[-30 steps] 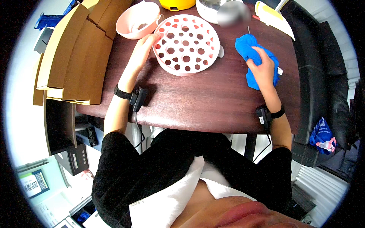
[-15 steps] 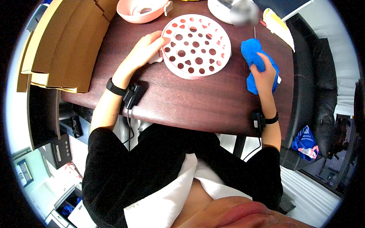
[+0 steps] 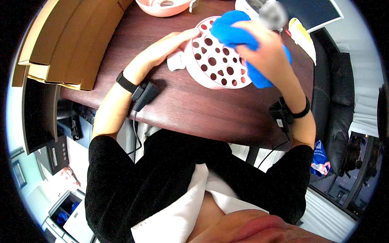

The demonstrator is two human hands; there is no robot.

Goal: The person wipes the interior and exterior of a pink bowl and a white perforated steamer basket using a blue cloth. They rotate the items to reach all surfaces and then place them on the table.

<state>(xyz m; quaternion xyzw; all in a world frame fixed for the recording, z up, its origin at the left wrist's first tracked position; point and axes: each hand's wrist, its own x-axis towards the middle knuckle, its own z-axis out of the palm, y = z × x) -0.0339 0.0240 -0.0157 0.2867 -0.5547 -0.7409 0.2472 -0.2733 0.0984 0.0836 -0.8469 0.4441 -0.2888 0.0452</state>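
Note:
On the dark wooden table lies a shallow round pink container (image 3: 197, 77), its pale top pierced with round and heart-shaped holes. My left hand (image 3: 164, 48) grips the rim at the left, fingers over the edge. A white tab (image 3: 176, 60) sticks out from the rim below those fingers. A blue cloth (image 3: 233, 30) is bunched in my right hand (image 3: 265, 50), which is slightly blurred. The cloth lies over the far and right parts of the pierced top and hides the holes there.
Brown cardboard boxes (image 3: 77, 44) line the table's left side. At the far edge stand a pink bowl (image 3: 164, 10) and a white bowl (image 3: 245, 6), near a blurred round thing (image 3: 273, 15). A yellow-and-white cloth (image 3: 302, 36) lies far right, beside a black sofa (image 3: 340, 93).
My right hand has brought the blue cloth from the tabletop at the right, up and left onto the pierced top. In the picture, the container sits farther right, my left hand still on it.

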